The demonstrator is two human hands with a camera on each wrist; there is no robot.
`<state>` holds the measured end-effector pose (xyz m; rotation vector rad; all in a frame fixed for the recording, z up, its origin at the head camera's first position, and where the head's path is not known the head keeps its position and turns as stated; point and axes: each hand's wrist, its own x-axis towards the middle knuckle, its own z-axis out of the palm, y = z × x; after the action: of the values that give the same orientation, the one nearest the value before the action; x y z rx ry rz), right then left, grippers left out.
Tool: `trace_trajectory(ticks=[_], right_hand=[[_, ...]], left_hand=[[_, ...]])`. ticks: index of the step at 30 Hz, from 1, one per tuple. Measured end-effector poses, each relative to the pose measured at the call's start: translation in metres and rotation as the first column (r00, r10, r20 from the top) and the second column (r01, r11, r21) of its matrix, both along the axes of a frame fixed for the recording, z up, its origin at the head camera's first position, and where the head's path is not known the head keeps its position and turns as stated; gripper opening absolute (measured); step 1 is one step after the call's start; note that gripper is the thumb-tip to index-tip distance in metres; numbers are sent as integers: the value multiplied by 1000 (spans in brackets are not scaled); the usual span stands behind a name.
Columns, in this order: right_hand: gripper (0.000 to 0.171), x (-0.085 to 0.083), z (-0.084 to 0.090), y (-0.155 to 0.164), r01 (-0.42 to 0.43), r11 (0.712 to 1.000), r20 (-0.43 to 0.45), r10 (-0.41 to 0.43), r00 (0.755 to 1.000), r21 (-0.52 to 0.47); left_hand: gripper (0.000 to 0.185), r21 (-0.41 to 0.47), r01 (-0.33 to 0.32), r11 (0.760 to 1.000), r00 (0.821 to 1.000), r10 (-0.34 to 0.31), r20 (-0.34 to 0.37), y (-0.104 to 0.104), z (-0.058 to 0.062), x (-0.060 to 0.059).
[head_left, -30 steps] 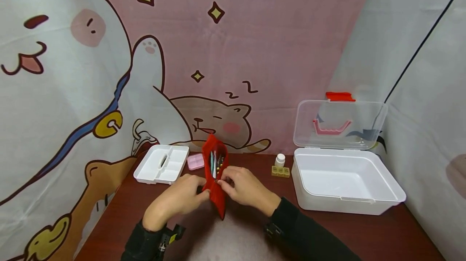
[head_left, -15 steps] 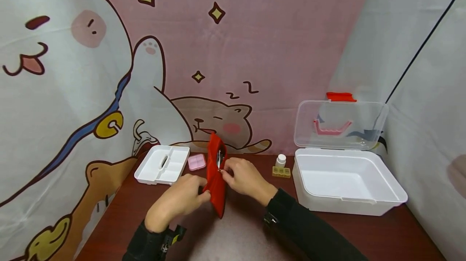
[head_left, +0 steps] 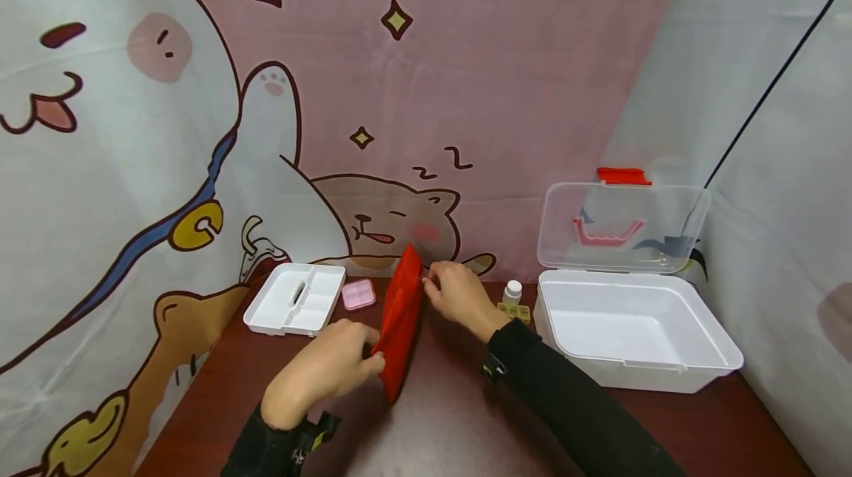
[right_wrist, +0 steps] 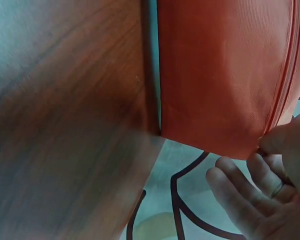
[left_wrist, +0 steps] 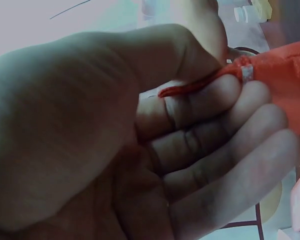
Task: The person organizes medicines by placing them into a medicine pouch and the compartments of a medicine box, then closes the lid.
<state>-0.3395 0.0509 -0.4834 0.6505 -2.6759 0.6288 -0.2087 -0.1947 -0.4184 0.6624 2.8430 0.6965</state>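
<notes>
Red pouch (head_left: 399,318): stands on edge on the table (head_left: 466,425), between 2 hands. Left hand (head_left: 322,370) pinches its near end, fingers (left_wrist: 215,130) curled round the fabric. Right hand (head_left: 455,296) pinches the zipper pull at the far top corner. Risk: a hard tug could snag the zip or tip the pouch toward the pink case (head_left: 358,293). Open white box (head_left: 632,329) stands well apart.

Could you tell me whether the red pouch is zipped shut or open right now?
Shut: the red pouch shows no gap or contents, and the right hand pinches at its far end.
</notes>
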Motion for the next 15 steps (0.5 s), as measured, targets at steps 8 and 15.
trace_trajectory(ticks=[8,15], right_hand=[[22,-20,5,-3,104,995,23,-104,994,4],[25,-36,2,-6,202,979,43,-200,979,-36]], left_hand=[[22,-21,-9,1000,1000,8,-27,1,1,6],[29,-42,-23,999,997,20,-72,8,4,12]])
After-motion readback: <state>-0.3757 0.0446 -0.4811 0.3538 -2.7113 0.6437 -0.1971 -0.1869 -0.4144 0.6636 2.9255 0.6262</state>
